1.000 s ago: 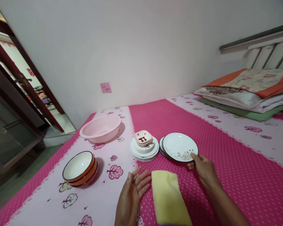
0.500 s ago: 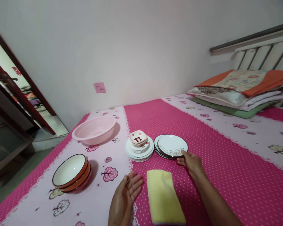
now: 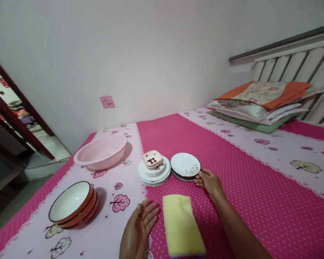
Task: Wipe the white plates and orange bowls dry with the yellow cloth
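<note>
White with a dark rim, the top plate is sitting on its small stack beside the piled white dishes, the right hand pinching its edge between thumb and fingers. Left of the yellow cloth, the left hand is hanging open and empty, while orange bowls and a pink basin are resting farther left on the bedspread.

Clock centred on mid-view. 10 o'clock: pink paper note, handwritten, flat on white wall. 2 o'clock: pale slatted panel, dark grey rail running above it. Just short of 3: orange-bordered floral cloth over pale cushion, green fabric lowest. 9 o'clock: dark red door frame; red wall decoration visible beyond it.
</note>
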Motion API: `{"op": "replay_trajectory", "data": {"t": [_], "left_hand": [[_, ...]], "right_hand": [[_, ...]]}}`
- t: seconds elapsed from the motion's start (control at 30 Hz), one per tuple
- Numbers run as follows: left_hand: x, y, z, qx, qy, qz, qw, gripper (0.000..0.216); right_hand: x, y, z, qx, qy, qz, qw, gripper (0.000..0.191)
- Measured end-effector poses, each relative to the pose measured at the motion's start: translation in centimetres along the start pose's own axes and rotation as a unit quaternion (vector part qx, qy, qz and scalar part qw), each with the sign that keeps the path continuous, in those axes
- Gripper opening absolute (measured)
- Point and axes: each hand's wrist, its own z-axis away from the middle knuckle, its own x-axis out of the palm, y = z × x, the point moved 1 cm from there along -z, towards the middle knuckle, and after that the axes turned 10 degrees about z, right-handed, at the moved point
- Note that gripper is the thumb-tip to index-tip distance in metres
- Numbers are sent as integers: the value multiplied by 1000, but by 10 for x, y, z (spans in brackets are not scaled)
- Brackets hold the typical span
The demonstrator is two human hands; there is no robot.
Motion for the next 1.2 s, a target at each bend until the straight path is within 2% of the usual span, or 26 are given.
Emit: {"op": "replay_trajectory", "data": {"t": [0.1,0.2,0.33,0.43,0.7,1.2], "left_hand": [[0,0,-2,-4,4,2,1000,34],[-1,0,-4,-3,10,7,1000,34],[-1,-1,-5,0,11,9,1000,32],[-2,-1,-5,-1,13,10,1000,30],[-4,0,-6,3,18,12,1000,27],[-6,-6,-9,-9,7,17,1000,28]], "right_hand": [[0,0,-1,-34,12,53,998,46],[0,-5,4,-98,32,144,984,48],[8,-12,17,-205,26,263,942,25],[16,-12,23,-248,12,325,912,13],[16,-5,18,-271,27,421,865,17],[22,4,17,-319,51,439,838,14]]}}
